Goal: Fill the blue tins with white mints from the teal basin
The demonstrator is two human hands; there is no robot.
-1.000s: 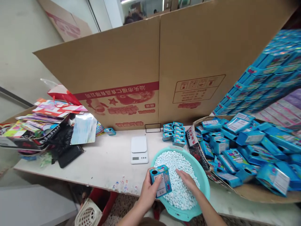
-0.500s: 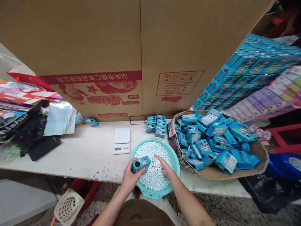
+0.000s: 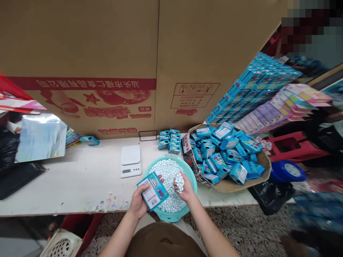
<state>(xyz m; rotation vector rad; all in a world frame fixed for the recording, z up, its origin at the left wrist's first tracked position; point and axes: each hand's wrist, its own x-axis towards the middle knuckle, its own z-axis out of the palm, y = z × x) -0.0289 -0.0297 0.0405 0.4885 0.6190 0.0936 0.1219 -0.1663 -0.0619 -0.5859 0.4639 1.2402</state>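
Pellets (image 3: 179, 183), pale and small, sit heaped in the cupped right hand (image 3: 187, 194) near the lower middle of the frame, gathered against the palm with the fingers curled up around them. From where I stand I can't tell how tightly those fingers press together. Just to its left, the left hand (image 3: 139, 203) grips a blue box (image 3: 154, 191), thumb laid flat across the printed face and the other fingers behind it, their tips peeping out past the upper edge. The box slants between thumb and fingers, label side up (I can make out a barcode near its lower corner), and its far end reaches over the turquoise basin (image 3: 174, 217). More loose pellets (image 3: 167, 167) fill that basin beneath both hands, at the lower centre. A white scale (image 3: 130, 157) rests left of centre, near the basin; right of it, little blue boxes (image 3: 174, 142) stand in a neat cluster behind the basin. At right of centre a cut-down carton (image 3: 230, 188) holds a jumble of similar boxes, just beside the basin's rim.
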